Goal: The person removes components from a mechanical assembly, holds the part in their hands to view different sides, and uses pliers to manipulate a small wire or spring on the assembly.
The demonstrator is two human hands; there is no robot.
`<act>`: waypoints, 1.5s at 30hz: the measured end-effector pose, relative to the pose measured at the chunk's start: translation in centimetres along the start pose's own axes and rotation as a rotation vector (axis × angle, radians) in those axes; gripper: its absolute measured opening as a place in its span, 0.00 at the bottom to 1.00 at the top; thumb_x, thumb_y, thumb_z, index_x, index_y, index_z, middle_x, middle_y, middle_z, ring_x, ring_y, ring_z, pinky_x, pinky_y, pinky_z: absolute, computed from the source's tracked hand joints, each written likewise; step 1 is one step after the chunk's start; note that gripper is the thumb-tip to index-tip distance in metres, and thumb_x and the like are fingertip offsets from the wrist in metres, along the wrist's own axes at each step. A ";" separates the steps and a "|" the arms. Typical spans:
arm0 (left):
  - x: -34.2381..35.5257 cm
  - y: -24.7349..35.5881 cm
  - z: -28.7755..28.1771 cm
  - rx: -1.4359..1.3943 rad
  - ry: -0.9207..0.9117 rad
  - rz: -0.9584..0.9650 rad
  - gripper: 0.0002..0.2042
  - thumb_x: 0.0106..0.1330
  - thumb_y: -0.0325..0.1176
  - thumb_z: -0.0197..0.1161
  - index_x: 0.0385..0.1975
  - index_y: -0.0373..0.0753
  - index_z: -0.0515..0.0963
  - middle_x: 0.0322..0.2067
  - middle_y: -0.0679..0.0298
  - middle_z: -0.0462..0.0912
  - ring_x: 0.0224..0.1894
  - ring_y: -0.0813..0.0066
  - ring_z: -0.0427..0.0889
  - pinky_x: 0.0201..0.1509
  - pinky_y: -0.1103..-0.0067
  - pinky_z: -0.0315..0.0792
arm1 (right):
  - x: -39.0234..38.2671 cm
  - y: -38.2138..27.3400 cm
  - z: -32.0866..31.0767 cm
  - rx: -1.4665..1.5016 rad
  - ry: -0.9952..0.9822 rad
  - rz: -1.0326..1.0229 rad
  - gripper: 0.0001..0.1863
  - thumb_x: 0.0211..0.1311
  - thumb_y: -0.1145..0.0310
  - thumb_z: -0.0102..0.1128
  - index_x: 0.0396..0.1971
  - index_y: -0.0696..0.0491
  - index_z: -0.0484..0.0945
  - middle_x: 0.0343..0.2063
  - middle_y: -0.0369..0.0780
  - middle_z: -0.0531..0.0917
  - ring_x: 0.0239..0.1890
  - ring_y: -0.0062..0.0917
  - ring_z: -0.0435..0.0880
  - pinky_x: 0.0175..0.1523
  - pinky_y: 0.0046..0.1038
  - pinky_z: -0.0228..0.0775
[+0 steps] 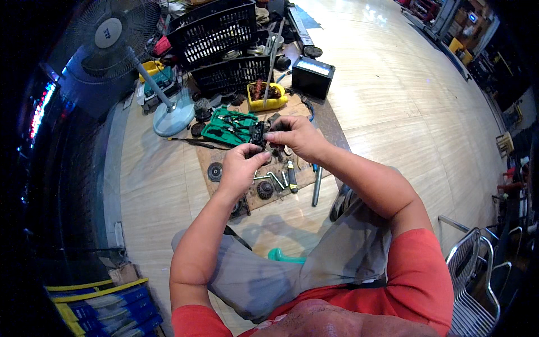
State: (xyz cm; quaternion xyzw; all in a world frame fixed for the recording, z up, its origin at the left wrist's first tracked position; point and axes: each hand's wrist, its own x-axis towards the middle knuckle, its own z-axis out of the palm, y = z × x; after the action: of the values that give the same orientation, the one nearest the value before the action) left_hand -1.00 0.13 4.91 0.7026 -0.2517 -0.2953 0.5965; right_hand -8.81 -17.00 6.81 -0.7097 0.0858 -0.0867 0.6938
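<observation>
Both my hands are raised over a cardboard sheet on the floor. Between them is a dark, greasy mechanical part; its exact kind does not show. My right hand pinches it from the right with thumb and fingers. My left hand is closed at its lower left side, thumb and fingertips together close to the part. Just beyond lies an open green tool case with black tools inside. Nearer me are a dark toothed gear, a round black disc, an L-shaped wrench and a yellow-and-black handled tool.
A yellow container of greasy parts and a black battery stand beyond the cardboard. Black crates are stacked behind. A pedestal fan stands at left, a metal chair at lower right. A blue-handled bar lies right of the cardboard.
</observation>
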 end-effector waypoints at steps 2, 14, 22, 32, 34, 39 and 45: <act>0.0 0.3 0.0 0.069 0.047 -0.012 0.06 0.60 0.27 0.63 0.32 0.30 0.79 0.27 0.64 0.82 0.29 0.80 0.80 0.34 0.83 0.73 | 0.1 0.3 0.0 0.050 -0.006 0.026 0.09 0.56 0.69 0.67 0.32 0.58 0.79 0.24 0.34 0.80 0.26 0.15 0.76 0.31 0.18 0.67; 0.1 -1.3 -0.2 -0.113 -0.175 0.028 0.07 0.65 0.29 0.59 0.36 0.31 0.79 0.29 0.64 0.83 0.30 0.79 0.80 0.37 0.82 0.73 | 0.4 0.9 -0.4 0.100 -0.081 -0.007 0.09 0.57 0.67 0.66 0.32 0.56 0.79 0.22 0.32 0.78 0.25 0.13 0.75 0.31 0.18 0.66; 0.0 -0.4 0.1 -0.055 -0.021 -0.023 0.07 0.61 0.28 0.63 0.34 0.30 0.79 0.29 0.63 0.83 0.31 0.81 0.80 0.37 0.84 0.73 | -0.3 -0.1 0.2 -0.095 -0.008 -0.026 0.11 0.55 0.65 0.67 0.30 0.57 0.80 0.22 0.30 0.78 0.25 0.11 0.72 0.29 0.18 0.63; -0.2 -0.7 -0.1 -0.191 -0.121 0.011 0.05 0.65 0.27 0.59 0.36 0.33 0.77 0.29 0.66 0.80 0.30 0.82 0.78 0.37 0.83 0.73 | 0.3 0.8 -0.3 0.046 -0.089 -0.053 0.11 0.56 0.66 0.66 0.33 0.58 0.81 0.27 0.33 0.81 0.31 0.14 0.76 0.37 0.19 0.68; -0.2 -0.6 0.1 -0.251 -0.129 -0.003 0.05 0.64 0.27 0.60 0.36 0.33 0.77 0.29 0.67 0.80 0.30 0.82 0.77 0.36 0.83 0.72 | 0.4 1.0 -0.3 0.049 -0.079 -0.053 0.10 0.56 0.66 0.66 0.33 0.58 0.81 0.27 0.33 0.81 0.31 0.14 0.76 0.37 0.19 0.68; -0.2 -0.6 0.0 -0.033 -0.014 0.054 0.06 0.61 0.28 0.63 0.32 0.31 0.78 0.27 0.65 0.82 0.28 0.82 0.78 0.34 0.84 0.71 | -0.3 -0.4 0.5 -0.089 -0.004 -0.021 0.10 0.56 0.67 0.65 0.33 0.58 0.81 0.26 0.32 0.81 0.30 0.13 0.75 0.36 0.19 0.68; -0.4 -0.1 0.3 -0.068 -0.010 0.036 0.07 0.61 0.28 0.63 0.33 0.30 0.80 0.27 0.64 0.83 0.29 0.82 0.78 0.34 0.84 0.71 | 0.1 0.9 -0.1 0.048 -0.063 -0.024 0.10 0.56 0.68 0.65 0.35 0.58 0.80 0.27 0.32 0.80 0.30 0.13 0.75 0.36 0.18 0.68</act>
State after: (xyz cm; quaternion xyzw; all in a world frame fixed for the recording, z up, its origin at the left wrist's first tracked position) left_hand -1.51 0.21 4.79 0.6758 -0.2573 -0.2963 0.6239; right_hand -8.68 -17.13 5.88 -0.6962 0.0535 -0.0747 0.7119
